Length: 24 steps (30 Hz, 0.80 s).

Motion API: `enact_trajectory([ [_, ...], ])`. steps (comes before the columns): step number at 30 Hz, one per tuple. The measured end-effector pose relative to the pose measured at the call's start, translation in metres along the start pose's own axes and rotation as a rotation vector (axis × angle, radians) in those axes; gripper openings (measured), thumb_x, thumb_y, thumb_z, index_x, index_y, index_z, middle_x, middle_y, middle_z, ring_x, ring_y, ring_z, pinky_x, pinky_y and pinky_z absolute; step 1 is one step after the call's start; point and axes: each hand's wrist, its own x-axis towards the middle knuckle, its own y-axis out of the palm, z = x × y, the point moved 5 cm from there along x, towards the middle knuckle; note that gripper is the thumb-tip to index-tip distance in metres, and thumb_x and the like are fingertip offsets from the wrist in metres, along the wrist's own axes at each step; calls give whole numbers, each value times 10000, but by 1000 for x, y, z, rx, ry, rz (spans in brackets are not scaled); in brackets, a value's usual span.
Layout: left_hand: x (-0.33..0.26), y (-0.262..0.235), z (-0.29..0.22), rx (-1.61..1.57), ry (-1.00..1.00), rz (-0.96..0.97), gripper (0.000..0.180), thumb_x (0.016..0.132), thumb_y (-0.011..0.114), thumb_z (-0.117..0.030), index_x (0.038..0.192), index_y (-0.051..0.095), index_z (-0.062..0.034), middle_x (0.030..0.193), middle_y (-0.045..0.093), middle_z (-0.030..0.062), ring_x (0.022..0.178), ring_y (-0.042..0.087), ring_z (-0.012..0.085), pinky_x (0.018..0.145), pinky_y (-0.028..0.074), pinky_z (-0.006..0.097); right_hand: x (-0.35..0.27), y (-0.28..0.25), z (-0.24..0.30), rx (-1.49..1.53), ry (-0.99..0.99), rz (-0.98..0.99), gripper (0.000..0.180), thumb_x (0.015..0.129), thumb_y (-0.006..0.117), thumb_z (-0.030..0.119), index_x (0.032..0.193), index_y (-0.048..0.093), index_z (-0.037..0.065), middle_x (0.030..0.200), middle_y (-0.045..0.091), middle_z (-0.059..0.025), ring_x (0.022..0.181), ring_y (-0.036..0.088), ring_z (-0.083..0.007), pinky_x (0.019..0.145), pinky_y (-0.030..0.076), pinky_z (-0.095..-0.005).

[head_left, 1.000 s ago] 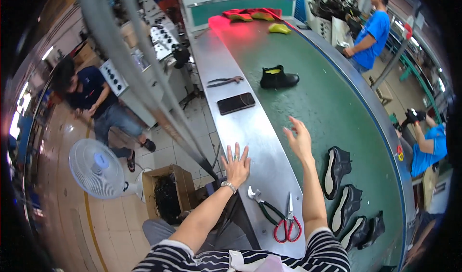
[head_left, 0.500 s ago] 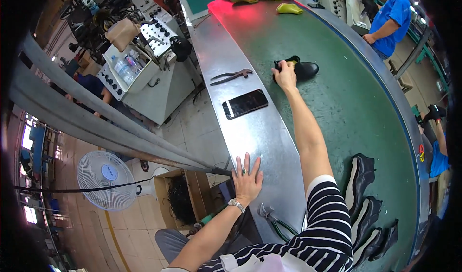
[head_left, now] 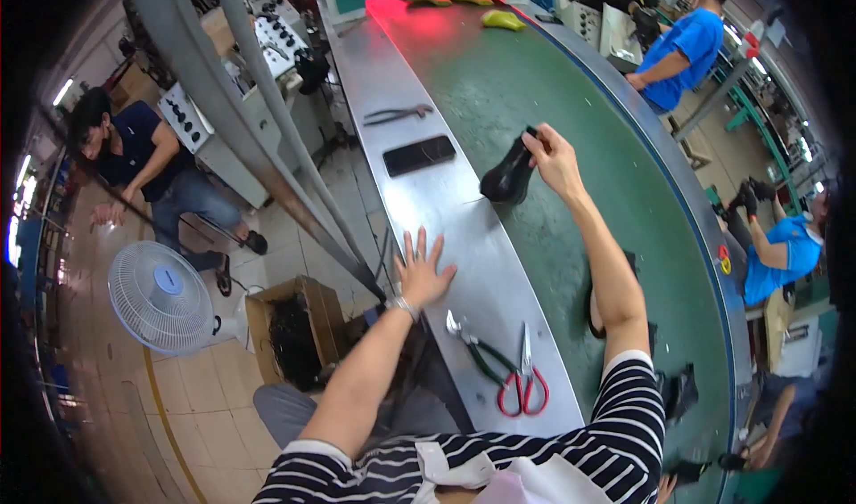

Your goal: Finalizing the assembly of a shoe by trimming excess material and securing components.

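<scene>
So the right hand (head_left: 555,155) was stretched way out over the green conveyor belt (head_left: 571,103), fingers clamped around the top of a black shoe (head_left: 508,176). The shoe hung tilted, toe end down and toward the steel edge strip (head_left: 464,237), right about where the green surface meets the metal. Couldn't tell if the toe was actually touching down or just hovering.

The left hand (head_left: 422,270) was flat on the near side of that steel strip, fingers spread apart, holding nothing, with a watch on the wrist.

Other stuff on the metal: a dark phone (head_left: 419,155) lying flat just left of the shoe, a pair of pliers (head_left: 398,114) further up past it, and close to the body 1 pair of red-handled scissors (head_left: 526,384) touching some green-handled pliers (head_left: 477,351).

A few more black shoe pieces (head_left: 679,388) sat on the belt partly hidden behind the right arm. Far end of the belt had a yellow piece (head_left: 502,20). A white floor fan (head_left: 160,295) stood on the tile down left, cardboard box (head_left: 294,326) beside it.
</scene>
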Motion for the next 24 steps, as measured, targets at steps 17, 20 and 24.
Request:
enact_trajectory([
  [17, -219, -141, -9, -1448, 156, 143, 1052, 679, 799, 34, 1513, 162, -50, 1518, 312, 66, 1327, 360, 127, 1093, 274, 280, -219, 79, 115, 378, 137, 173, 257, 951, 582, 225, 1049, 643, -5, 829, 649, -44, 647, 592, -86, 606, 472, -231],
  [20, -272, -154, 27, -1348, -80, -5, 874, 693, 815, -13, 1435, 353, -14, 1357, 502, 78, 1198, 491, 151, 1023, 373, 277, -279, 87, 51, -488, 27, 177, 416, 852, 669, 230, 1196, 587, 11, 1103, 630, -205, 1001, 611, -341, 867, 482, -404],
  [24, -346, -151, 104, -1406, -526, -151, 337, 759, 746, -106, 1053, 601, -29, 937, 650, 28, 822, 606, 126, 756, 489, 288, -353, 94, -17, -819, 128, 251, 551, 835, 670, 275, 1315, 512, 58, 1220, 539, -213, 1141, 503, -385, 955, 407, -466],
])
